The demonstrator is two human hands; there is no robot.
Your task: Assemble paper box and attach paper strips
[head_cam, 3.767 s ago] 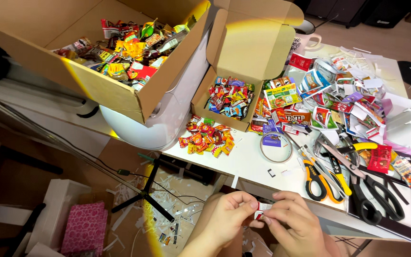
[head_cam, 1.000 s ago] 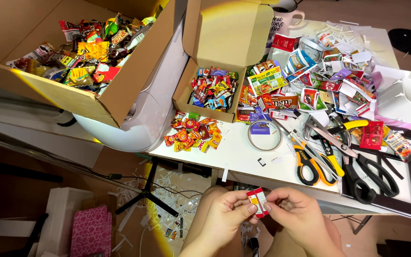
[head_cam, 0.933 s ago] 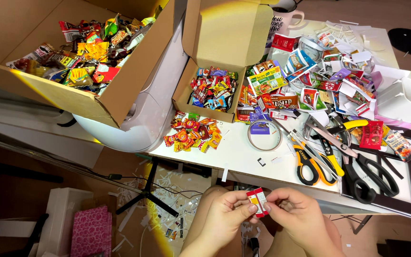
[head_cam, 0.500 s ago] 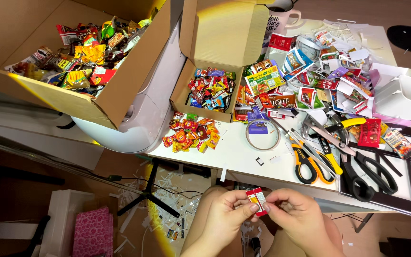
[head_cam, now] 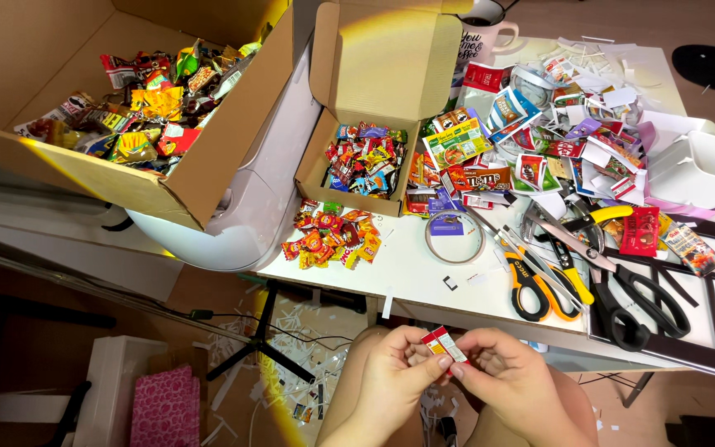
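Below the table (head_cam: 424, 281) edge, over the lap, both hands pinch one tiny packet (head_cam: 443, 344) (red, white and yellow, box-shaped): the left hand (head_cam: 395, 372) grips its lower left end, the right hand (head_cam: 502, 377) its lower right. On the table above lie a heap (head_cam: 328, 236) of small red and orange wrappers, a small open box (head_cam: 363, 157) of mixed miniature packets, a tape ring (head_cam: 454, 236), yellow scissors (head_cam: 539, 277) and black scissors (head_cam: 639, 302). A large box (head_cam: 126, 108) at left holds bigger bright wrappers.
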